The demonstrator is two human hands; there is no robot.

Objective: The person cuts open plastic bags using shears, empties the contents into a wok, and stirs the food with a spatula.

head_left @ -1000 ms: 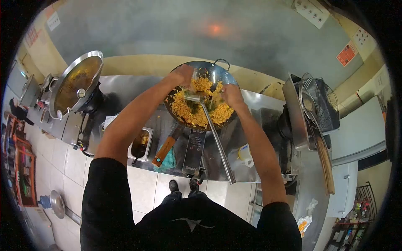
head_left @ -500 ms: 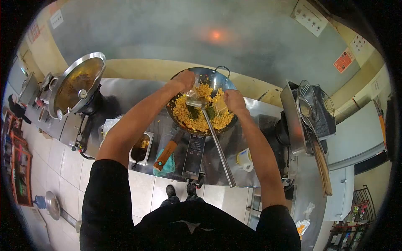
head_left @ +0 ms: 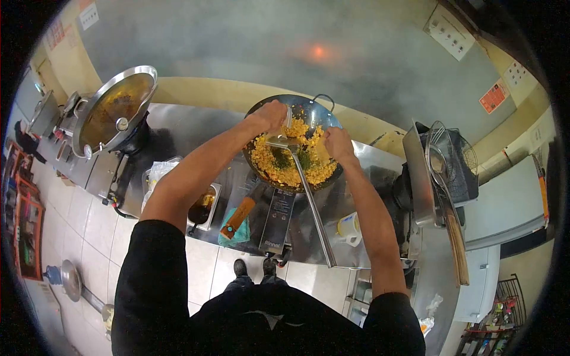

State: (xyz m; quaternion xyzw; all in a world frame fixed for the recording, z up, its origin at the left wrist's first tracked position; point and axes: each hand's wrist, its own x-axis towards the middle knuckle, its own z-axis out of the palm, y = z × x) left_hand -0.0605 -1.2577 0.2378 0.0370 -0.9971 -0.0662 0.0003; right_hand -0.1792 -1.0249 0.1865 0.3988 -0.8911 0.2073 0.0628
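Observation:
A dark wok [head_left: 266, 172] full of yellow fried rice [head_left: 276, 169] stands on the burner, with chopped green herbs [head_left: 304, 158] among the rice. My left hand [head_left: 272, 116] is closed over the wok's left rim on a small clear plastic container [head_left: 289, 117]. Over the right side, my right hand [head_left: 338, 144] has its fingers curled; a pale, see-through edge shows beside them, and I cannot tell what it belongs to. A metal wok spatula [head_left: 309, 193] lies untouched, its blade in the rice and its handle reaching past the counter's front edge.
Left of the wok's wooden handle [head_left: 240, 215] stands a steel pan of dark sauce [head_left: 202, 207]. A white jug [head_left: 349, 228] is near my right forearm. A large tilted pan [head_left: 113, 113] stands far left; strainers [head_left: 438, 160] lean at right.
The container in my left hand has tilted more upright. Less clear plastic shows beside my right hand. The view has shifted slightly; the spatula still rests in the wok.

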